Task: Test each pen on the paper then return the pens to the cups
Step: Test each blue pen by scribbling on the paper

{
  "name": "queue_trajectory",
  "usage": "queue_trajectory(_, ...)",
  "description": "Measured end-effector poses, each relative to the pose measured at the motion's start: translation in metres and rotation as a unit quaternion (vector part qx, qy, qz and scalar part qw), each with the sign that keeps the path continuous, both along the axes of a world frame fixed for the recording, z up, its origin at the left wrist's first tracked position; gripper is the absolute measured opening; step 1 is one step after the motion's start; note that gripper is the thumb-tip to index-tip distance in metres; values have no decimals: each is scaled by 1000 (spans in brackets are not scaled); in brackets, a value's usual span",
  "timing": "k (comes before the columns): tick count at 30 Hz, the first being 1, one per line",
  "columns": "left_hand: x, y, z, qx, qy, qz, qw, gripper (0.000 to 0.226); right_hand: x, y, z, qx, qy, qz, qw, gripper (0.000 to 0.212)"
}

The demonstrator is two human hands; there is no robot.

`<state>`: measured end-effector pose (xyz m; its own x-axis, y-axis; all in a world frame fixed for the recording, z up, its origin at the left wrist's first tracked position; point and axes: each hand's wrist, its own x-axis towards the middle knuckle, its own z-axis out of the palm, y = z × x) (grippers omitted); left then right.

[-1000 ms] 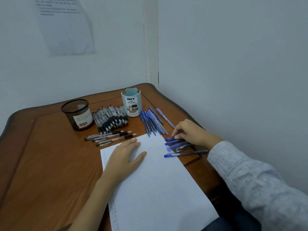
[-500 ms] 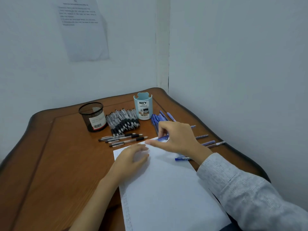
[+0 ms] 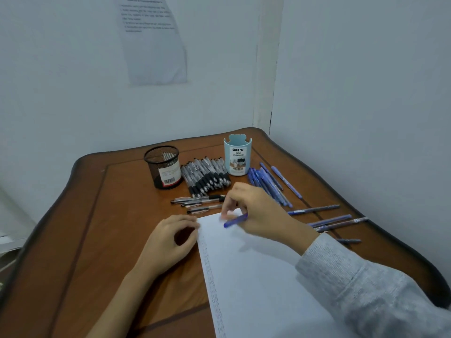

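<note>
The right hand (image 3: 258,215) is above the top edge of the paper (image 3: 256,276). Its fingers pinch a blue pen (image 3: 236,220) (the free end points left, twd the other hand). The left hand (image 3: 170,240) lies on the table (image 3: 97,215) at the paper's top left corner, fingers curled; whether they pinch the sheet I cannot tell. Behind stand a black mesh cup (image 3: 162,167) & a light blue cup (image 3: 238,154), w/ black pens (image 3: 207,178) between them.

White paper (image 3: 256,276) at table's (image 3: 109,228) near edge, blue pen (image 3: 235,220) tilted over its far end; mesh cup (image 3: 163,167), pale-blue cup (image 3: 238,157) upright by far edge, black pens (image 3: 207,176) between.
</note>
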<state>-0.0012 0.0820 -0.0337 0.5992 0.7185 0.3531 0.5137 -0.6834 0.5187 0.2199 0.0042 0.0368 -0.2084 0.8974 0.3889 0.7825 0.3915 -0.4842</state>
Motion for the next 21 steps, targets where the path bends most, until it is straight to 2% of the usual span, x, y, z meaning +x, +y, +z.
queue_trajectory(2,1,1,-1,4,9,-8,1000,44,-2,10,1,-26,138,-27,990,12)
queue_trajectory(4,1,3,-1,-2,14,-11,1000,50,-4,20,3,-74,324,-46,942,24)
queue_trajectory(7,2,6,-3,-5,12,-14,1000,53,-4,39,-2,-183,436,-108,875,66)
queue_trajectory(8,1,7,-3,-5,10,-14,1000,52,-6,44,-4,-222,468,-133,845,71)
queue_trajectory(10,1,7,-4,-7,5,-16,1000,53,-12,52,-11,-249,531,-150,796,56)
queue_trajectory(12,0,8,-4,-11,-1,-20,1000,56,-19,58,-22,-235,559,-143,782,39)
queue_trajectory(16,1,8,-4,-8,-17,-20,1000,54,-30,68,-37,-249,648,-106,712,45)
queue_trajectory(17,2,9,-4,-9,-24,-18,999,53,-32,70,-39,-248,641,-100,719,39)
queue_trajectory(19,1,9,-4,-13,-36,-15,999,48,-35,74,-41,-228,588,-105,769,20)
queue_trajectory(21,1,10,-5,-15,-43,-11,999,40,-37,78,-45,-194,551,-112,804,20)
